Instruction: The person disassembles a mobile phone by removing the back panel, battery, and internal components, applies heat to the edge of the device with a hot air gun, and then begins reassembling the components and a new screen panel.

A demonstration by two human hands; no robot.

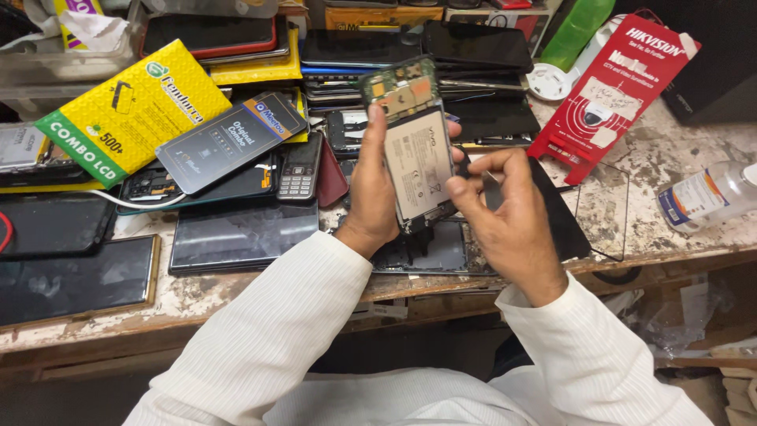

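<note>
White-sleeved left hand (372,197): fingers wrapped round the left edge of an opened smartphone with bare green circuit board and pale grey battery (414,142), held upright above the middle of the workbench, back side toward the camera, thumb hidden behind it. Right hand (505,209): fingers drawn narrow, pinched on a thin metal tool (490,178) whose tip sits at the phone's lower right edge. Worn, paint-flecked wooden workbench (678,150): bears all items below. Dark glass display panel (240,237): flat, near edge, left of the left hand. Second dark panel in a wooden-toned frame (75,280): far left, near edge. Yellow and green cardboard parts box (130,106): far left, tilted. Small black keypad handset (300,170): between the box and the held phone. Stack of dark phone screens (473,47): far side, behind the phone. Red retail blister card (619,87): far right, slanted. Clear plastic bottle with white label (710,193): lying on its side at the right edge.
</note>
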